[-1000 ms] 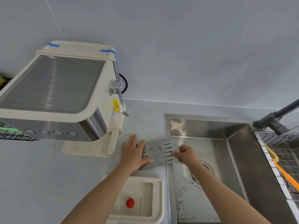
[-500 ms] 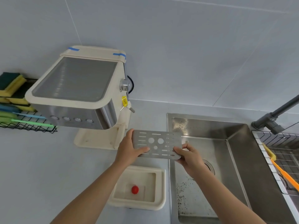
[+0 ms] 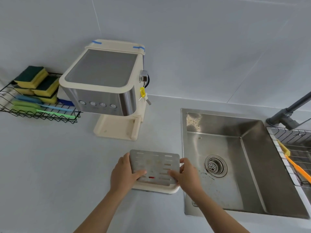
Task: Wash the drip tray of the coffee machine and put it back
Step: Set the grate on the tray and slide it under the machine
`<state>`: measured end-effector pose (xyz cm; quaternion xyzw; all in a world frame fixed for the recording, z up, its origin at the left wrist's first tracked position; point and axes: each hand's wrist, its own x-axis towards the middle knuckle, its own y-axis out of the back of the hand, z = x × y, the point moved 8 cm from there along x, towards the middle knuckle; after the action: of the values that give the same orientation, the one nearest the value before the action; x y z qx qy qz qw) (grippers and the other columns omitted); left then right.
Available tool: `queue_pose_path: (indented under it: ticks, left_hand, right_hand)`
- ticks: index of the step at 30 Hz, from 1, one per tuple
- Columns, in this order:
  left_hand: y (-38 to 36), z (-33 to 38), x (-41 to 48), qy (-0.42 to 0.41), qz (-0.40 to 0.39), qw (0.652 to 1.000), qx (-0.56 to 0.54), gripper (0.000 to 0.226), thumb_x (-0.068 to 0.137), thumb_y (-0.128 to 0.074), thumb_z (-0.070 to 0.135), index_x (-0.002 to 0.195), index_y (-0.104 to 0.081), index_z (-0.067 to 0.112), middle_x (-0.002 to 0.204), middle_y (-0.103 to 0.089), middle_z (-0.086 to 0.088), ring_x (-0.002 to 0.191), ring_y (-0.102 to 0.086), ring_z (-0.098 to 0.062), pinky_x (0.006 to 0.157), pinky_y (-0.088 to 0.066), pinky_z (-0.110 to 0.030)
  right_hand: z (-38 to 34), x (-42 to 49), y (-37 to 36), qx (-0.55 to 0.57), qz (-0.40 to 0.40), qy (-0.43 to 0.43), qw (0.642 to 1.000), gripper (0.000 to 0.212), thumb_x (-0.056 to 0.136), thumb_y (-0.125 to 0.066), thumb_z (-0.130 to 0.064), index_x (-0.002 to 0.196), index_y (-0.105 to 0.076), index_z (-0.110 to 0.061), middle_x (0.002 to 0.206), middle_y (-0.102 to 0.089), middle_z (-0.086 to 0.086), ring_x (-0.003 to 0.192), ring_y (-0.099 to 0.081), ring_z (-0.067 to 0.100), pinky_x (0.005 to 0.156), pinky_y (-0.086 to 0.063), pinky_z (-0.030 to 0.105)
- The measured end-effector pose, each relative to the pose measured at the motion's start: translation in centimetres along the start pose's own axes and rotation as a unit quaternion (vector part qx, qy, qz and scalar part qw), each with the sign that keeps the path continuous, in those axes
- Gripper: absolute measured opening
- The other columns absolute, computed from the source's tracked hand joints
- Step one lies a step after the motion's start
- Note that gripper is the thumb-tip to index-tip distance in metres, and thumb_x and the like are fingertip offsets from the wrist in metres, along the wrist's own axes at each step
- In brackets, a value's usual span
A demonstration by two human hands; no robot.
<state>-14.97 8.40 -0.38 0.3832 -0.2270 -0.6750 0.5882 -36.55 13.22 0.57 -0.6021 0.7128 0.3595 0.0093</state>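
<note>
A perforated metal grate [image 3: 154, 163] lies flat over the cream drip tray [image 3: 156, 189] on the counter, just left of the sink. My left hand [image 3: 123, 174] grips the grate's left edge and my right hand [image 3: 186, 172] grips its right edge. A red float shows through one slot near the grate's front. The cream and steel coffee machine [image 3: 107, 84] stands behind on the counter, its base slot bare.
A steel sink [image 3: 235, 158] with a drain is at the right, a dark faucet [image 3: 289, 113] behind it. A wire rack [image 3: 292, 148] with an orange brush sits at far right. A black wire basket [image 3: 33, 113] with sponges and brushes stands left of the machine.
Both hands carried the grate from the sink's edge up and then down onto the cream drip tray. The camera view shifted back and to the left.
</note>
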Motion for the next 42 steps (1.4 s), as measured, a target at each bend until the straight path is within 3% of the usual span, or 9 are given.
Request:
queue_pose_path:
  ticks: [3,7,11,17,21,25,33,38,42]
  left_hand:
    - [-0.4,0.0,-0.3,-0.016,-0.014,0.997,0.069,0.081,0.07,-0.067,0.053,0.132,-0.033,0.012,0.128,-0.05,-0.006,0.113,-0.052,-0.022,0.09,-0.047,-0.034]
    - [-0.6,0.1,-0.4,-0.036,-0.02,0.989,0.142,0.08,0.074,-0.06,0.057,0.131,-0.032,0.009,0.126,-0.05,-0.006,0.112,-0.052,-0.022,0.086,-0.045,-0.032]
    - [-0.2,0.7,-0.4,-0.061,0.01,0.977,0.203,0.078,0.072,-0.06,0.059,0.125,-0.041,0.006,0.115,-0.057,-0.008,0.105,-0.054,-0.025,0.078,-0.042,-0.032]
    - [-0.1,0.7,-0.4,-0.101,0.033,0.965,0.24,0.077,0.04,-0.083,0.054,0.09,-0.061,-0.002,0.069,-0.065,-0.012,0.06,-0.062,-0.029,0.046,-0.042,-0.03]
    - [-0.1,0.2,-0.4,-0.051,0.019,0.976,0.21,0.078,0.066,-0.067,0.057,0.12,-0.047,0.004,0.109,-0.058,-0.011,0.099,-0.056,-0.027,0.069,-0.042,-0.033]
    - [-0.2,-0.2,-0.2,-0.03,0.007,0.976,0.214,0.088,0.069,-0.059,0.064,0.132,-0.031,0.01,0.121,-0.047,-0.006,0.109,-0.048,-0.022,0.078,-0.043,-0.03]
    - [-1.4,-2.9,0.5,0.037,-0.039,0.995,0.079,0.087,0.064,-0.07,0.057,0.127,-0.037,0.006,0.121,-0.049,-0.01,0.113,-0.047,-0.024,0.085,-0.048,-0.034]
    - [-1.5,-3.3,0.5,0.024,-0.057,0.996,-0.058,0.077,0.065,-0.076,0.043,0.127,-0.04,0.013,0.121,-0.053,-0.006,0.111,-0.049,-0.02,0.088,-0.048,-0.032]
    - [-1.7,-3.5,-0.7,0.005,-0.121,0.981,-0.153,0.086,0.051,-0.08,0.041,0.126,-0.04,0.029,0.12,-0.057,0.008,0.109,-0.055,-0.011,0.09,-0.05,-0.031]
  right_hand:
    - [0.6,-0.4,-0.4,-0.052,0.0,-0.02,0.998,0.039,0.081,-0.068,-0.02,0.112,-0.047,-0.01,0.072,-0.052,-0.009,0.058,-0.052,0.003,0.039,-0.036,0.01]
    - [1.0,-0.6,-0.7,-0.172,-0.014,-0.04,0.984,0.042,0.082,-0.066,-0.034,0.109,-0.046,-0.01,0.1,-0.065,0.005,0.079,-0.058,0.019,0.06,-0.045,0.025]
    - [0.9,-0.3,-1.0,-0.188,-0.019,-0.04,0.981,0.042,0.081,-0.066,-0.035,0.105,-0.043,-0.009,0.104,-0.065,0.008,0.089,-0.063,0.024,0.072,-0.054,0.036]
    - [0.4,0.4,-1.2,-0.232,-0.036,-0.032,0.971,0.044,0.079,-0.068,-0.037,0.097,-0.036,-0.013,0.102,-0.063,0.008,0.083,-0.059,0.023,0.064,-0.047,0.031]
    - [0.3,0.9,-1.3,-0.282,-0.047,-0.034,0.958,0.046,0.078,-0.067,-0.043,0.094,-0.034,-0.015,0.09,-0.055,0.004,0.078,-0.053,0.022,0.063,-0.044,0.031]
    - [0.4,1.1,-1.3,-0.293,-0.051,-0.029,0.954,0.047,0.079,-0.067,-0.042,0.092,-0.031,-0.016,0.086,-0.052,0.002,0.076,-0.051,0.021,0.062,-0.043,0.03]
    - [1.9,0.8,-1.0,-0.207,-0.028,-0.06,0.976,0.063,0.077,-0.069,-0.043,0.12,-0.036,-0.01,0.092,-0.054,0.002,0.08,-0.054,0.02,0.059,-0.042,0.027]
    - [2.0,-0.1,-1.6,-0.068,-0.009,-0.017,0.997,0.064,0.081,-0.068,-0.029,0.132,-0.033,-0.009,0.122,-0.051,0.007,0.094,-0.045,0.013,0.076,-0.043,0.024]
    - [2.0,-1.4,-2.6,-0.021,-0.028,0.059,0.998,0.073,0.073,-0.076,-0.022,0.132,-0.034,-0.02,0.117,-0.045,-0.008,0.106,-0.044,0.009,0.088,-0.045,0.022]
